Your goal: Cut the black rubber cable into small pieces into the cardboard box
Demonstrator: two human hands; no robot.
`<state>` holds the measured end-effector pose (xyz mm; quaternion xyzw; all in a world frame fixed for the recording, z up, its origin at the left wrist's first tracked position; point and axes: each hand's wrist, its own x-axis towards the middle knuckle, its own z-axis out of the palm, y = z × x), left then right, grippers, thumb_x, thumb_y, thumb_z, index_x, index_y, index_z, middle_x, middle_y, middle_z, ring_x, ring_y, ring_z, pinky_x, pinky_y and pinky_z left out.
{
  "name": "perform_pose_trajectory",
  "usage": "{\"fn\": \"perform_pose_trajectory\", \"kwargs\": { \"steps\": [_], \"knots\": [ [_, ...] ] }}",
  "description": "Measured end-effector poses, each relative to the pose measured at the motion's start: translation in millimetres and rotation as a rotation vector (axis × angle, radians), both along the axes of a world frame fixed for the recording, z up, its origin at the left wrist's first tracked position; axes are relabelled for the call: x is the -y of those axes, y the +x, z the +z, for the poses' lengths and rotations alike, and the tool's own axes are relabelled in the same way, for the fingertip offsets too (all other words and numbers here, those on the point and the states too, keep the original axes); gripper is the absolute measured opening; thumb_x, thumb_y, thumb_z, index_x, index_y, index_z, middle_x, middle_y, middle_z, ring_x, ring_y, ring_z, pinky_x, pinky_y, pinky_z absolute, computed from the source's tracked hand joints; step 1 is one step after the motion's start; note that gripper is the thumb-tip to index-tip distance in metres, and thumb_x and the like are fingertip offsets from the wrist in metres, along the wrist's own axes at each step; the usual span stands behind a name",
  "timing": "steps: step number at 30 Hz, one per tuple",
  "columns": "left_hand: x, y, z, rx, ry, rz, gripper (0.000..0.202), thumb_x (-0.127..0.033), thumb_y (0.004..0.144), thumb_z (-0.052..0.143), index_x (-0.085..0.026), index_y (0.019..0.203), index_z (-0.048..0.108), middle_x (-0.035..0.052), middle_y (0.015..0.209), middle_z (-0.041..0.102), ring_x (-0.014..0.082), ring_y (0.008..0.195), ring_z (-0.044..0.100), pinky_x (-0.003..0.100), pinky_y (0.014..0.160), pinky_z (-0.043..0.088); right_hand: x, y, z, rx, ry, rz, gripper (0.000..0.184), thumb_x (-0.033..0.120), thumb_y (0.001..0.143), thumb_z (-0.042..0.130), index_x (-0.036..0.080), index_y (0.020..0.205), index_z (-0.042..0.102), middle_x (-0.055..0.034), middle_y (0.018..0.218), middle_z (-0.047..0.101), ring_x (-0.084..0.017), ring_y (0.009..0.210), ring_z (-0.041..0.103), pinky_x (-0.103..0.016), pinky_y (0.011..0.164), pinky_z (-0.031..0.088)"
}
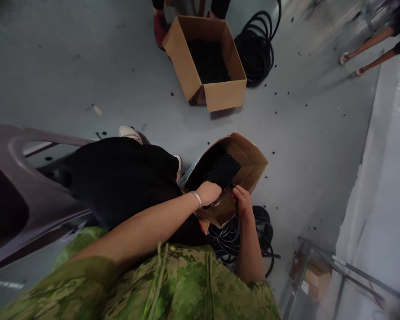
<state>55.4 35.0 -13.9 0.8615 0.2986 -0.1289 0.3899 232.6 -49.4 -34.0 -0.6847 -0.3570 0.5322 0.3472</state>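
Head view, seated person looking down past a camouflage shirt (186,284) and black trousers (120,178).

Left hand (208,193): closed, wrist with a bracelet (197,198), resting at the near rim of the near box (250,164). It grips a short arc of black hose (216,202). Right hand (243,202): fingers curled shut on the same hose just to the right, thumb on top. The two grips sit close together, so the short stretch between them is held taut over the box mouth; probably so that anything coming off falls inside.

The near box tilts toward the person, likely for easy reach; it holds small black pieces (225,169).

Hose runs down from the right hand to a coil (250,240) on the floor (70,66), just near of the box.

Far: a second open box (216,95) with similar black contents, another coil (258,49) to its right. Black bits scattered on the floor between.

Far right: another person's legs (370,49), well apart.
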Motion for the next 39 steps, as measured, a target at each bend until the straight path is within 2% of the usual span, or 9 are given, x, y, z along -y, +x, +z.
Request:
{"fn": "perform_pose_trajectory", "kwargs": {
  "steps": [8,17,26,31,39],
  "knots": [
    [-4,0,10.0,-0.037,-0.061,-0.005,0.033,-0.033,0.088,0.054,-0.007,0.099,0.071,0.0219,0.097,0.074,0.0315,0.094,0.072,0.036,0.079,0.056,2,1,1.8,0.062,-0.014,-0.001,0.046,0.063,0.08,0.061,0.021,0.061,0.052,0.0033,0.057,0.045,-0.011,0.054,0.036,-0.026,0.051,0.027],
    [-4,1,8.0,-0.015,-0.089,-0.008,0.029,-0.027,0.084,0.057,-0.007,0.099,0.071,0.023,0.098,0.073,0.0321,0.094,0.072,0.036,0.08,0.056,4,0,0.9,0.049,-0.004,-0.024,0.041,0.058,0.081,0.063,0.021,0.065,0.056,0.003,0.06,0.048,-0.012,0.054,0.038,-0.026,0.052,0.029],
    [-4,0,4.6,0.003,-0.107,-0.036,0.028,-0.025,0.083,0.057,-0.007,0.097,0.073,0.0231,0.098,0.073,0.0328,0.092,0.072,0.036,0.078,0.056,0,5,8.0,0.007,-0.055,0.04,0.037,0.057,0.079,0.063,0.021,0.073,0.063,0.0034,0.06,0.049,-0.011,0.052,0.036,-0.025,0.05,0.027],
    [-4,-1,1.9,-0.005,-0.051,-0.022,0.025,-0.026,0.082,0.061,-0.007,0.094,0.072,0.0232,0.097,0.073,0.0312,0.092,0.072,0.035,0.079,0.055,0,3,2.8,0.045,-0.064,0.043,0.044,0.061,0.079,0.061,0.021,0.062,0.054,0.004,0.056,0.045,-0.011,0.052,0.035,-0.025,0.049,0.025],
    [-4,-2,-2.3,-0.002,-0.001,-0.019,0.027,-0.028,0.081,0.062,-0.007,0.096,0.071,0.0216,0.096,0.074,0.0319,0.092,0.072,0.036,0.077,0.056,1,-13,6.3,0.129,0.019,-0.003,0.047,0.064,0.08,0.059,0.022,0.061,0.051,0.0031,0.057,0.043,-0.012,0.055,0.035,-0.026,0.053,0.028]
  ]
}}
